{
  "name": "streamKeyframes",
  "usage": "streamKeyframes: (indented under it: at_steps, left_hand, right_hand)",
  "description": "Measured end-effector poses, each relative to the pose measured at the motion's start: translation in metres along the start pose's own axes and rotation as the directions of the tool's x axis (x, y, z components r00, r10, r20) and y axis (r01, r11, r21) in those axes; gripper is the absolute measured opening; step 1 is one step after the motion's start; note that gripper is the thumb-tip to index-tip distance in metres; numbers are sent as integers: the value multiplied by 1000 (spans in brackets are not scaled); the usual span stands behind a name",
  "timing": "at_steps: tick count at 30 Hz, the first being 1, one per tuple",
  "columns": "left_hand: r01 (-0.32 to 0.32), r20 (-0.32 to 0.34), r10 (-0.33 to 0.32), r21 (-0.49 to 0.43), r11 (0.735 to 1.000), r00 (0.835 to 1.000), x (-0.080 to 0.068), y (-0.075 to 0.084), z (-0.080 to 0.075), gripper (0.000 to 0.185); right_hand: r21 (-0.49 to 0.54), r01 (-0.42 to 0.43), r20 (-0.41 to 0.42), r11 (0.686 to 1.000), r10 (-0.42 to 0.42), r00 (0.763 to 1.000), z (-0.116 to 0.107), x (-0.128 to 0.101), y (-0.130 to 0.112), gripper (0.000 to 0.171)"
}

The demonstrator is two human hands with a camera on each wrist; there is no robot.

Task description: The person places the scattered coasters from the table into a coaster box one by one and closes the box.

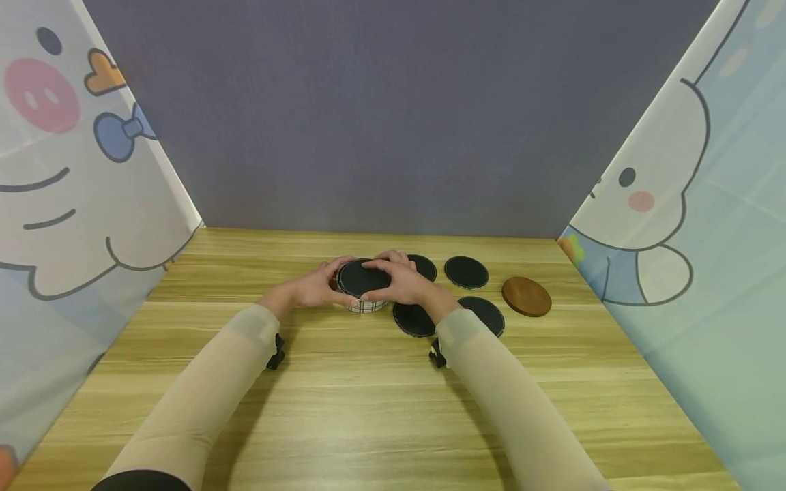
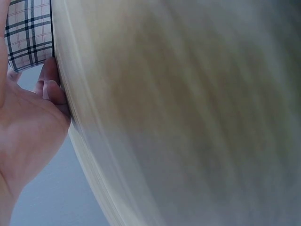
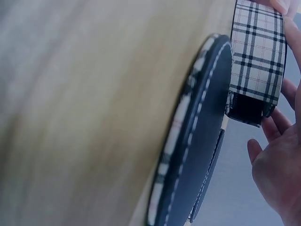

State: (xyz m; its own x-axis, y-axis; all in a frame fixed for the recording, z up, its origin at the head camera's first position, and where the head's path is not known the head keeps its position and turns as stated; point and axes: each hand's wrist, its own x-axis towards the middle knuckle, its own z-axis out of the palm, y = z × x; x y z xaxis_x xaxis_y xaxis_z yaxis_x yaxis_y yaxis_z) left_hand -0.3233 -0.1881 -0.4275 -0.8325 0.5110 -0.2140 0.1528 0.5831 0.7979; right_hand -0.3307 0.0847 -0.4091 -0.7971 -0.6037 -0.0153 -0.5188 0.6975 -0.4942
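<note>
1. Hands first — the left hand [image 1: 316,290] and the right hand [image 1: 400,281] both sit on a round plaid holder [image 1: 364,293] near the middle of the counter [image 1: 344,402]. The left grip curls around its left side; the right grip lies over the top and right edge, with the fingers bent round it.

2. Holder status: one black coaster [image 1: 362,277] already lies flat on top of the holder, or in its mouth. If it is fully seated I cannot tell, because the fingers cover the rim. In the right wrist view the plaid wall [image 3: 256,56] stands just above another dark stitched coaster [image 3: 197,141] that lies on the counter.

3. Judged as done: this one coaster is brought to the holder.

4. Judged as left: four black coasters are loose on the counter — one behind the right hand [image 1: 425,267], one further right [image 1: 466,272], one under the right wrist [image 1: 413,320], one beside it [image 1: 486,314]. A brown coaster [image 1: 526,296] lies apart, to the far right.

5. So the collecting work looks to be at an early stage.
</note>
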Motion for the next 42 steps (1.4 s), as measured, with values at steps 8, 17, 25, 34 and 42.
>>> streamKeyframes:
  at_steps: [8, 17, 25, 34, 42]
  left_hand:
    - [4, 0, -4, 12, 1000, 1000, -2, 3, 0, 113]
    - [17, -11, -16, 41, 999, 1000, -3, 5, -1, 117]
    - [3, -15, -2, 65, 998, 1000, -2, 4, 0, 120]
    - [-12, -29, 14, 54, 998, 999, -1, 5, 1, 122]
    - [-20, -47, 23, 51, 998, 999, 0, 1, 2, 120]
  right_hand:
    - [-11, 15, -1, 1000, -16, 1000, 1, 0, 2, 79]
    - [-13, 25, 21, 1000, -25, 999, 2, 0, 4, 76]
    - [29, 56, -11, 998, -56, 998, -6, -12, 7, 68]
    - [161, 75, 7, 984, -77, 997, -23, -47, 21, 63]
    - [131, 78, 19, 988, -81, 997, -29, -75, 38, 59]
